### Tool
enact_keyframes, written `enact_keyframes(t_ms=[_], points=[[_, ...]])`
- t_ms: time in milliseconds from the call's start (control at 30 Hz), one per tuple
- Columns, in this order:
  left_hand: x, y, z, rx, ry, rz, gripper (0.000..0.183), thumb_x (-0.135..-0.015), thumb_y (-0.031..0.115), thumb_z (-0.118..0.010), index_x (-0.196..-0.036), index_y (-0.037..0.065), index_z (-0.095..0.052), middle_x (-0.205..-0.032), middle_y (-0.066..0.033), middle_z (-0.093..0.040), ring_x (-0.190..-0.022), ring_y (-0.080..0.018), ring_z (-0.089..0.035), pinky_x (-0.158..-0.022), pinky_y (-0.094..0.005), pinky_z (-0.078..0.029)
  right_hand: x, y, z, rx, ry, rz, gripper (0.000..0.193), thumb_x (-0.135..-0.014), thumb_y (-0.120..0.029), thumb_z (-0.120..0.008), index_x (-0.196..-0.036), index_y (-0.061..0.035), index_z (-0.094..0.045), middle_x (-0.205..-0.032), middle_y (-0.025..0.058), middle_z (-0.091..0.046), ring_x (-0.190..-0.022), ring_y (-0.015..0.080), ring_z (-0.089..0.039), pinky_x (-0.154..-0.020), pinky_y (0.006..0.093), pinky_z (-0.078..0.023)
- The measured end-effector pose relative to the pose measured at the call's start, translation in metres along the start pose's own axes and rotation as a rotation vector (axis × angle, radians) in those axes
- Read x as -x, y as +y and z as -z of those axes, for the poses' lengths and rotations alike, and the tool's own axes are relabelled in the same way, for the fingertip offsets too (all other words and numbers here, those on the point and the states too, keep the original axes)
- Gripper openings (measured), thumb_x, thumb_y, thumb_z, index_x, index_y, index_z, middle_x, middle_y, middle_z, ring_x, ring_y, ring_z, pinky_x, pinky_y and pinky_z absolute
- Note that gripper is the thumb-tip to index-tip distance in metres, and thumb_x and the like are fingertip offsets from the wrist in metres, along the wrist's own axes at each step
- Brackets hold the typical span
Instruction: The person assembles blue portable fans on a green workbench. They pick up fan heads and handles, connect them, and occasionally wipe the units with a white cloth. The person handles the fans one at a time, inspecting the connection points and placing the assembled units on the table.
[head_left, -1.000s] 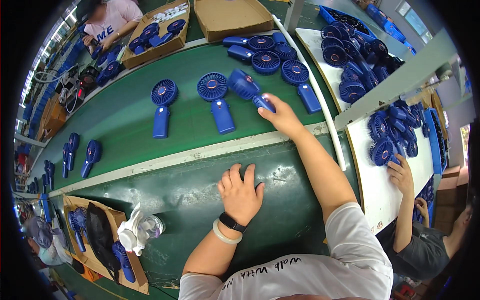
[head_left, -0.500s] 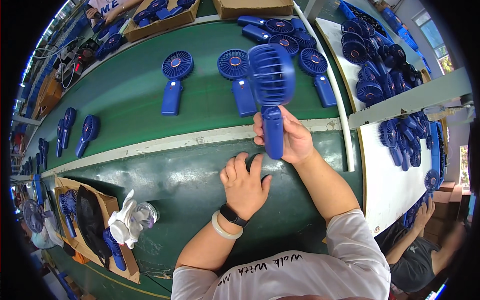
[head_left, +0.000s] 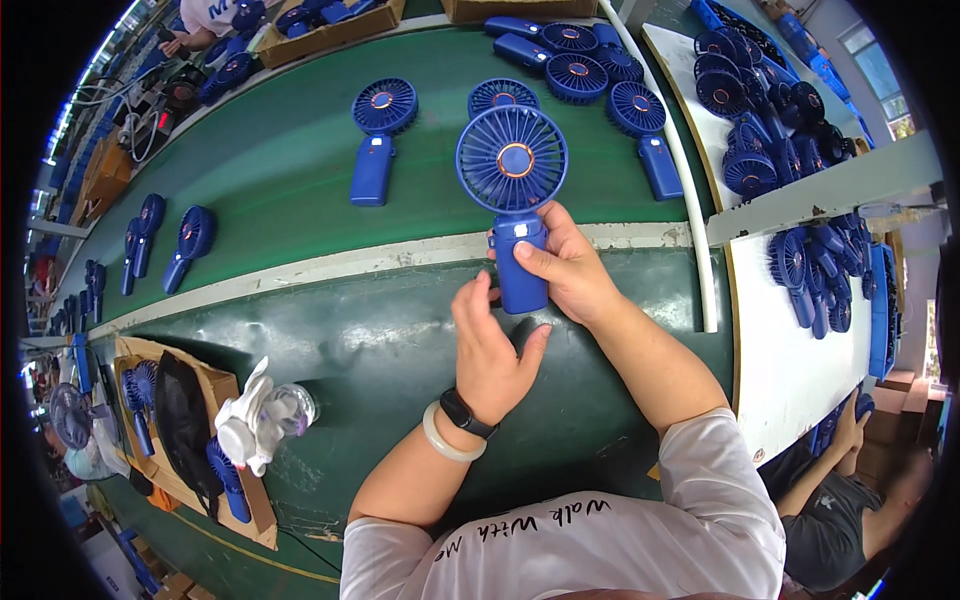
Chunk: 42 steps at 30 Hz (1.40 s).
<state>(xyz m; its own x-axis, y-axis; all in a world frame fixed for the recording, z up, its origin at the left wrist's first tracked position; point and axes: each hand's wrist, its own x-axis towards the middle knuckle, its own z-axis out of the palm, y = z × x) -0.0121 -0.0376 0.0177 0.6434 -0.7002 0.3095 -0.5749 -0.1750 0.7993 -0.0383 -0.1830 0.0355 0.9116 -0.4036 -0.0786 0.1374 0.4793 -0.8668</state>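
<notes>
A blue handheld fan (head_left: 513, 165) stands upright in front of me, its round grille and orange-ringed hub facing me. My right hand (head_left: 567, 265) is wrapped round its handle, the thumb lying on the front below the small panel. Just left of the handle's lower end, my left hand (head_left: 495, 345) has its thumb spread from the fingers and grips nothing; whether a fingertip touches the fan I cannot tell. Behind the held fan, another handheld fan (head_left: 497, 92) is partly hidden. More lie on the green belt, one to the left (head_left: 371, 170) and one to the right (head_left: 660, 165).
A white rail (head_left: 300, 284) divides the belt from my dark green worktop (head_left: 390, 335). At left are a cardboard box (head_left: 222, 385) with fans, white gloves (head_left: 250, 415) and a clear jar (head_left: 292, 408). White side tables (head_left: 800, 370) hold piled fans. Another person (head_left: 835, 515) works at right.
The held fan has turned from its side to face me and shifted slightly left. My right thumb now lies on its front. My left hand has turned, palm toward the handle.
</notes>
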Motion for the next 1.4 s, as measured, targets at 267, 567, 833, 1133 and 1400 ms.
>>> enact_keyframes(t_ms=[267,567,833,1133,1400], points=[[0.012,0.028,0.021,0.159,0.065,0.001,0.078,-0.078,0.001,-0.066,-0.141,0.000,-0.020,-0.126,-0.0166,-0.030,-0.117,-0.0299,-0.041,-0.096,-0.0387,-0.042,0.024,-0.008,-0.026,-0.163,-0.039,0.015,0.042,-0.086,-0.008,-0.060,-0.123,-0.0034,-0.041,-0.110,0.0139,-0.058,-0.099,0.0199,-0.059,-0.088,0.0342,-0.049],[0.077,0.034,0.059,0.272,0.042,0.077,0.063,-0.075,-0.008,-0.062,-0.132,0.003,-0.037,-0.125,-0.0116,-0.035,-0.110,-0.0228,-0.049,-0.086,-0.0331,-0.047,0.066,-0.001,-0.054,-0.143,-0.111,-0.003,0.050,-0.083,-0.009,-0.064,-0.126,-0.0022,-0.039,-0.110,0.0143,-0.057,-0.101,0.0222,-0.060,-0.089,0.0364,-0.049],[0.104,0.037,0.093,0.410,0.091,0.113,0.068,-0.079,-0.004,-0.061,-0.137,0.002,-0.028,-0.128,-0.0104,-0.036,-0.115,-0.0218,-0.046,-0.090,-0.0347,-0.045,0.086,0.022,-0.095,-0.031,-0.097,0.047,0.045,-0.087,-0.014,-0.061,-0.127,-0.0028,-0.042,-0.118,0.0151,-0.054,-0.108,0.0228,-0.055,-0.092,0.0367,-0.045],[0.103,0.029,0.176,1.636,0.064,0.162,0.066,-0.087,0.031,-0.060,-0.137,0.004,-0.027,-0.111,-0.0109,-0.049,-0.087,-0.0181,-0.052,-0.067,-0.0327,-0.047,0.043,0.084,-0.156,0.475,-0.437,0.165,0.052,-0.087,-0.020,-0.057,-0.133,-0.0032,-0.041,-0.132,0.0139,-0.042,-0.124,0.0282,-0.041,-0.098,0.0415,-0.039],[0.129,0.022,0.201,1.537,0.091,0.153,0.059,-0.096,0.046,-0.036,-0.131,-0.002,-0.037,-0.113,-0.0163,-0.051,-0.094,-0.0234,-0.048,-0.077,-0.0359,-0.041,-0.001,0.176,-0.251,1.033,-0.541,-0.451,0.063,-0.081,-0.028,-0.065,-0.133,-0.0036,-0.038,-0.122,0.0198,-0.050,-0.113,0.0295,-0.047,-0.095,0.0374,-0.039]])
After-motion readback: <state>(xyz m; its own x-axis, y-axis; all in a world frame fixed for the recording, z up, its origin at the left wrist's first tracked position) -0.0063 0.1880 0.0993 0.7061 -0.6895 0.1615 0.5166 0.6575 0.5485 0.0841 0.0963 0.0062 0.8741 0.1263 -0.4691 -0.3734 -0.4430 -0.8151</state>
